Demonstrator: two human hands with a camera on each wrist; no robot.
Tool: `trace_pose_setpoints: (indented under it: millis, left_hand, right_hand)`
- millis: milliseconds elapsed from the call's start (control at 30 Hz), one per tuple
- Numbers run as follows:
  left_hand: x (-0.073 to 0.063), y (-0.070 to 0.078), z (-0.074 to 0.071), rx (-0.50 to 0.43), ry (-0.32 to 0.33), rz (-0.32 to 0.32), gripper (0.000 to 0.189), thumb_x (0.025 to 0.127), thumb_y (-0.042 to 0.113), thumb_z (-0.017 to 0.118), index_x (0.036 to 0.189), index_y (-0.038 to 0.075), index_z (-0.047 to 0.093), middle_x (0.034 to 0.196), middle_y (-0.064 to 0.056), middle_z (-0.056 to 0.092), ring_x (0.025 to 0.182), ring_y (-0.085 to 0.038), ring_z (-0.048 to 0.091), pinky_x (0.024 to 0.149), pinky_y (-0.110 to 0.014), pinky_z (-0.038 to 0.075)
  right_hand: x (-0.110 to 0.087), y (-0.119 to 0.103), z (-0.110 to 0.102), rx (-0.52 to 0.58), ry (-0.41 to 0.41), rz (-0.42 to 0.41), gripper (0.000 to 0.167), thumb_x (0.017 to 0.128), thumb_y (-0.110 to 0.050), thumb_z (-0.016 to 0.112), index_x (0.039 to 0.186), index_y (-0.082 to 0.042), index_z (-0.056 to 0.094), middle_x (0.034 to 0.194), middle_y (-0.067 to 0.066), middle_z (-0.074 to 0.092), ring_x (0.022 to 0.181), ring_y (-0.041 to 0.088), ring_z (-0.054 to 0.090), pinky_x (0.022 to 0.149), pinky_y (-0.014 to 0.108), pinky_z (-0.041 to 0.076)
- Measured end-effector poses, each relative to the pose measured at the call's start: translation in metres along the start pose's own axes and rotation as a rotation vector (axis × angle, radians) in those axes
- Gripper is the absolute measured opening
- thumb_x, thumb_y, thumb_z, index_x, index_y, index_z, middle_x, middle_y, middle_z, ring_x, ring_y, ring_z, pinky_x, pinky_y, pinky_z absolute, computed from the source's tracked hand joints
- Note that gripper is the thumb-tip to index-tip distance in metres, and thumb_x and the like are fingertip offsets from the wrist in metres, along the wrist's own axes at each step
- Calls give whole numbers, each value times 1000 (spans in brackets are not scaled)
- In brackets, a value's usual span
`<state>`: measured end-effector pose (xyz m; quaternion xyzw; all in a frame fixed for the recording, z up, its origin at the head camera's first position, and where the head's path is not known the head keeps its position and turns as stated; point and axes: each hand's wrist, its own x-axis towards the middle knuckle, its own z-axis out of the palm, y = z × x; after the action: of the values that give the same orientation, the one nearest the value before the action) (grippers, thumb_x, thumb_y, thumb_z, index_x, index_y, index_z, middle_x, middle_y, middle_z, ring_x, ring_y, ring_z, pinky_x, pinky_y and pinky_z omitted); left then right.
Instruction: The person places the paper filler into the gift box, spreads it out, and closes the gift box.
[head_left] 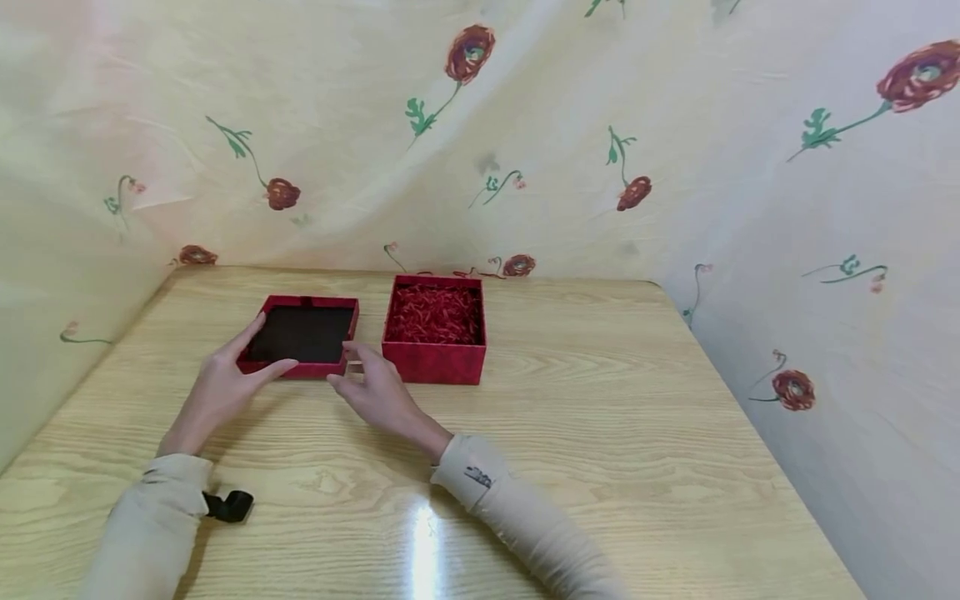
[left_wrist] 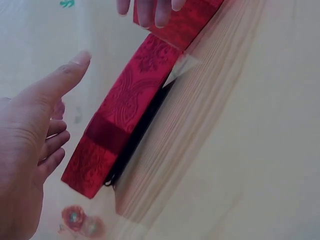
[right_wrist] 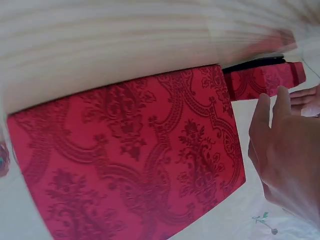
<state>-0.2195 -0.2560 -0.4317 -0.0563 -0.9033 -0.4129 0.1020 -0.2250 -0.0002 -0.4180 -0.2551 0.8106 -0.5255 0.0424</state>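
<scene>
A shallow red box lid with a dark, flat inside lies at the back left of the table. My left hand spans its near left corner, fingers along the left side and thumb at the front edge. In the left wrist view, the extended thumb stands apart from the patterned lid wall. My right hand has fingertips at the lid's right edge, with the thumb low by the near right corner. In the right wrist view, its fingers reach toward the lid wall. A black strip runs along the lid's table side.
A deeper red box full of shredded red paper stands just right of the lid. Red ribbon shows behind it. Flower-printed cloth hangs behind and beside the wooden table.
</scene>
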Motion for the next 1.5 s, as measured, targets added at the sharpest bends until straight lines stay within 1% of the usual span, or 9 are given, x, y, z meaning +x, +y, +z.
trace_pose_setpoints:
  millis: [100,200,300,400,533,867,1100,1333,1500]
  left_hand:
    - [-1,-6,-4,25,1,-23,98,93,47,77,166,14,22,164,-28,24,144,-56,30,105,-70,38]
    - [-3,-12,-7,71,3,-49,99,93,50,75,166,13,20,147,-35,47,93,-39,65,76,-45,55]
    - [-4,-17,-11,104,-6,-76,99,94,52,73,167,13,18,128,-36,56,65,-28,46,57,-39,37]
    - [-3,-21,-14,80,-36,-108,101,95,52,73,167,14,14,148,-40,41,99,-43,56,76,-54,45]
    - [-2,-27,-18,26,-69,-113,102,95,49,74,167,12,11,165,-29,14,146,-57,24,103,-72,34]
    - [0,-36,-18,55,-113,-92,99,99,48,70,164,0,13,160,-36,18,142,-61,25,104,-73,32]
    - [1,-37,-18,81,-108,-72,93,100,46,68,162,-3,20,155,-41,25,140,-61,30,102,-71,36]
    - [2,-37,-16,79,-98,-68,91,100,46,69,161,-4,25,154,-42,28,140,-61,31,102,-73,35]
    - [1,-36,-15,76,-91,-59,89,99,45,70,161,-4,27,154,-41,30,139,-61,32,102,-73,35]
  right_hand:
    - [7,-2,8,-44,26,21,59,102,-17,68,153,2,44,143,20,57,124,26,63,94,25,52]
    - [13,-2,13,-113,57,58,62,101,-19,70,154,1,44,143,17,57,121,19,61,95,26,51]
    - [17,-3,17,-168,78,101,65,100,-21,72,155,0,43,146,15,54,125,17,55,102,29,48]
    - [20,-2,20,-192,83,141,68,100,-23,72,157,-2,41,151,14,50,133,18,50,108,33,44]
    - [24,0,22,-185,79,172,71,100,-23,72,159,-3,38,153,14,48,136,19,49,109,34,44]
    - [34,8,23,-110,91,162,72,99,-17,73,159,-1,37,150,12,54,131,8,50,107,26,43]
    - [37,12,26,-79,66,154,77,99,-15,74,161,-2,32,74,6,56,53,9,36,53,24,36]
    - [37,15,28,-118,101,127,67,100,-17,73,158,-7,41,135,7,67,108,-2,56,91,19,49]
    - [36,16,30,-109,103,145,65,101,-17,71,158,-7,41,141,7,63,122,2,56,98,22,49]
